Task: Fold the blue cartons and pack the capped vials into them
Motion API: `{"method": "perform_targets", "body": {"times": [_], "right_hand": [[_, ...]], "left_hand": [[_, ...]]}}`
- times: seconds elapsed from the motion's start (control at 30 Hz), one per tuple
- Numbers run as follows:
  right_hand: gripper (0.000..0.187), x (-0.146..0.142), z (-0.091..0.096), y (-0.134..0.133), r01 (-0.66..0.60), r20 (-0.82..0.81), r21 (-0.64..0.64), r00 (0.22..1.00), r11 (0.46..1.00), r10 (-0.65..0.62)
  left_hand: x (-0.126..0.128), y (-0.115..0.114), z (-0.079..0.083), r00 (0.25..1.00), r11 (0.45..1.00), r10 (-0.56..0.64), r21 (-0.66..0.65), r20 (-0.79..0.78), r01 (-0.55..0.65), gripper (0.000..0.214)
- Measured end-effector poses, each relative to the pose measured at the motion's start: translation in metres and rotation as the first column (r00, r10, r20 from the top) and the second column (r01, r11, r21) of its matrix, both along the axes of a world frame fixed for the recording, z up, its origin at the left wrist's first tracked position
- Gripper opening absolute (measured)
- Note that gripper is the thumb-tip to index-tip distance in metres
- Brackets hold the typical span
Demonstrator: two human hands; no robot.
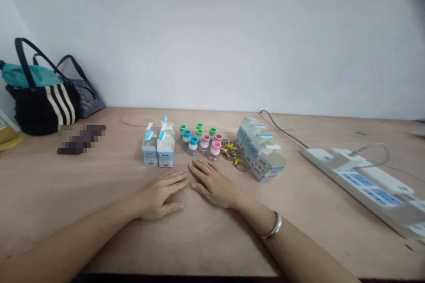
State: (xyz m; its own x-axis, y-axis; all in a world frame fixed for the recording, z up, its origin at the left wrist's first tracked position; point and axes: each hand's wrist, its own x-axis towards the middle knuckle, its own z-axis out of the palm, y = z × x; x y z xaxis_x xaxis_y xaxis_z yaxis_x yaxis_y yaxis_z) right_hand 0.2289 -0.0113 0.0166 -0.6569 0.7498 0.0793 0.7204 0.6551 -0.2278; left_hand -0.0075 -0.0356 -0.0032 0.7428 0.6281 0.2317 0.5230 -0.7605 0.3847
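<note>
Two bare hands lie flat on a wood table [212, 247], and both hands are empty. The left hand [159, 196] and the right hand [212, 184] sit side by side, with their fingers open and spread, and their fingertips almost touch. A shiny bracelet [274, 225] goes around the right wrist. Just past the hands, small things sit in neat groups in the middle of the table. On the left is a bunch of little white and blue boxes [158, 150] with their top flaps standing up. On the right, more of these boxes [262, 154] stand in a slanted line. Between the two bunches are small bottles [205, 143] with green, blue and pink caps, and just right of them is a small pile of yellow and metal key rings [230, 152]. Nothing is being held, and every group still sits on the table. I cannot tell if the boxes have anything inside. The left boxes are nearest the left hand, and the bottles and key rings are nearest the right hand, but no hand touches them. Far off to the right lies a white power strip [352, 181] with a gray cord [282, 130]. Far off to the left sits a black bag with white stripes [43, 112], with a gray striped bag [86, 99] behind it.
</note>
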Motion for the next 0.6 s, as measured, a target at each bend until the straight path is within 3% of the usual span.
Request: {"method": "perform_targets", "body": {"times": [0.1, 0.2, 0.27, 0.33, 0.43, 0.5, 0.6], "right_hand": [[0.058, 0.000, 0.000, 0.001, -0.006, 0.019, -0.018, 1.000, 1.000, 0.006], [0.058, 0.001, 0.001, 0.002, -0.022, 0.014, -0.012, 1.000, 1.000, 0.022], [0.058, 0.001, 0.002, 0.003, -0.031, 0.005, 0.004, 1.000, 1.000, 0.031], [0.057, 0.001, 0.003, 0.003, -0.037, 0.000, 0.021, 0.999, 0.999, 0.037], [0.056, 0.001, 0.005, 0.001, -0.042, -0.003, 0.042, 0.999, 0.998, 0.043], [0.054, 0.000, 0.008, 0.000, -0.045, -0.012, 0.056, 0.999, 0.997, 0.046], [0.050, -0.002, 0.011, -0.002, -0.038, -0.055, 0.073, 0.998, 0.997, 0.042]], "left_hand": [[-0.003, 0.000, -0.003, 1.000, 0.999, 0.005, 0.033, -0.003, -0.005, 0.065], [-0.001, 0.000, -0.001, 0.994, 0.980, 0.096, 0.171, 0.047, -0.102, 0.057], [0.002, 0.002, 0.002, 0.974, 0.917, 0.206, 0.328, 0.093, -0.226, 0.049], [0.004, 0.006, 0.008, 0.938, 0.817, 0.328, 0.463, 0.114, -0.342, 0.047], [0.005, 0.017, 0.016, 0.865, 0.690, 0.490, 0.557, 0.111, -0.462, 0.050], [0.004, 0.024, 0.018, 0.834, 0.652, 0.541, 0.571, 0.110, -0.499, 0.051], [0.000, 0.030, 0.017, 0.838, 0.660, 0.532, 0.560, 0.121, -0.500, 0.045]]}}
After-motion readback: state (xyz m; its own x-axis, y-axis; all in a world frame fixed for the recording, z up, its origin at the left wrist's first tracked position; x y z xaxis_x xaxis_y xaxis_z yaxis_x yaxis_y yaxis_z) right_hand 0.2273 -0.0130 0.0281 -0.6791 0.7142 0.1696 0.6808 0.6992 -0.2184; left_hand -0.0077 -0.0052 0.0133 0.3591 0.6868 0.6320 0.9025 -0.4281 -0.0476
